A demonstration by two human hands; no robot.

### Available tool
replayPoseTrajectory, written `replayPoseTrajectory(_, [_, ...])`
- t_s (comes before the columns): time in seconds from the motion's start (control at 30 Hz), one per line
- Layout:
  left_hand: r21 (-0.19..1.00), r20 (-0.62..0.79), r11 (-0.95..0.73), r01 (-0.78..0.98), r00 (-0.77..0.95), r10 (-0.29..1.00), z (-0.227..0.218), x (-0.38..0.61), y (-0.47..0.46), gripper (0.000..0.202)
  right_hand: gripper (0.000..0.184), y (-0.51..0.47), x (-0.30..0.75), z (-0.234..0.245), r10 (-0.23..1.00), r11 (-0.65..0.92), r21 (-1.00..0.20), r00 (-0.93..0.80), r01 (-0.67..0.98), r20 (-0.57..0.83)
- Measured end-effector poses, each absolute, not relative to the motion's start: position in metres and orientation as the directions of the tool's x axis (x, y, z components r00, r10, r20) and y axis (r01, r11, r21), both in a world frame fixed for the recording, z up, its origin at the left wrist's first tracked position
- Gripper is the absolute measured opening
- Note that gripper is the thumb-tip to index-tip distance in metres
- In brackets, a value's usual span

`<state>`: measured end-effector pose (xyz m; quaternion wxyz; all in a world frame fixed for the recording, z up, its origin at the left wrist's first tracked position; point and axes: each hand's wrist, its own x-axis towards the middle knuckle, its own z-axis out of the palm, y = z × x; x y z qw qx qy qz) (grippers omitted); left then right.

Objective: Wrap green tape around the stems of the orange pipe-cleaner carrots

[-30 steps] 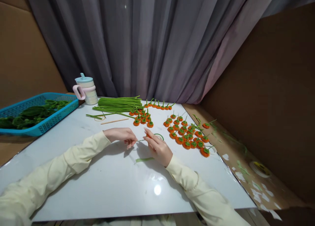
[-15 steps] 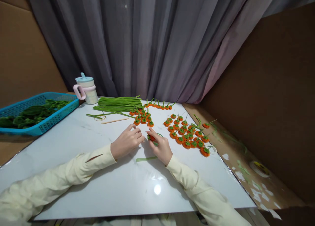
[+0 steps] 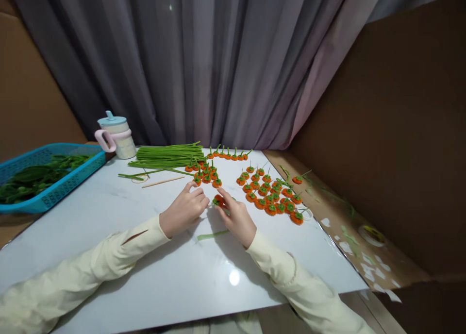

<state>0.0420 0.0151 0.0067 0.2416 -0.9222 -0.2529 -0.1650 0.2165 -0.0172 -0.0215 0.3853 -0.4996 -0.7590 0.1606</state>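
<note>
Your R hand [image 3: 238, 220], part-closed, holds orange pc [image 3: 220, 199], green top [image 3: 215, 202] facing your L hand [image 3: 184, 210] just beside: curled, can't tell if gripping anything.

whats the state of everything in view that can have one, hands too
right hand, gripping an orange piece
left hand, curled, grip unclear
other orange pieces, set out in groups
green stems, lying in a pile
stick, lying flat
green strip, lying flat
cup, upright, lid on
basket, leaves inside
curtain, drawn across
</note>
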Motion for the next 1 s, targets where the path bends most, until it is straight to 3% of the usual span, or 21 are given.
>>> replayPoseTrajectory(0.07, [-0.319, 0.407, -0.771, 0.552, 0.814, 0.415, 0.013, 0.046, 0.020, 0.019, 0.058, -0.031, 0.228, -0.010, 0.876, 0.458, -0.588, -0.224, 0.667, 0.428])
replayPoseTrajectory(0.17, [-0.310, 0.373, -0.781, 0.542, 0.825, 0.424, 0.024, 0.060, 0.033, 0.017, 0.050, -0.067, 0.251, 0.003, 0.859, 0.450, -0.566, -0.161, 0.690, 0.486])
replayPoseTrajectory(0.37, [-0.345, 0.304, -0.833, 0.433, 0.891, 0.337, 0.045, 0.123, 0.073, 0.019, 0.031, -0.151, 0.288, -0.033, 0.830, 0.194, -0.685, 0.255, 0.702, 0.496])
replayPoseTrajectory(0.5, [-0.342, 0.344, -0.823, 0.454, 0.875, 0.341, 0.054, 0.172, 0.093, 0.018, 0.022, -0.168, 0.293, -0.079, 0.541, 0.082, -0.620, 0.488, 0.780, 0.685])
replayPoseTrajectory(0.6, [-0.360, 0.320, -0.826, 0.434, 0.889, 0.328, 0.058, 0.203, 0.105, 0.018, 0.021, -0.164, 0.293, -0.101, 0.344, 0.164, -0.498, 0.424, 0.851, 0.838])
replayPoseTrajectory(0.7, [-0.385, 0.241, -0.831, 0.402, 0.913, 0.330, 0.059, 0.226, 0.116, 0.017, 0.027, -0.158, 0.296, -0.113, 0.227, 0.261, -0.405, 0.352, 0.876, 0.908])
replayPoseTrajectory(1.0, [-0.375, 0.086, -0.826, 0.421, 0.903, 0.421, 0.066, 0.239, 0.147, 0.016, 0.033, -0.157, 0.302, -0.119, 0.194, 0.311, -0.307, 0.256, 0.900, 0.947])
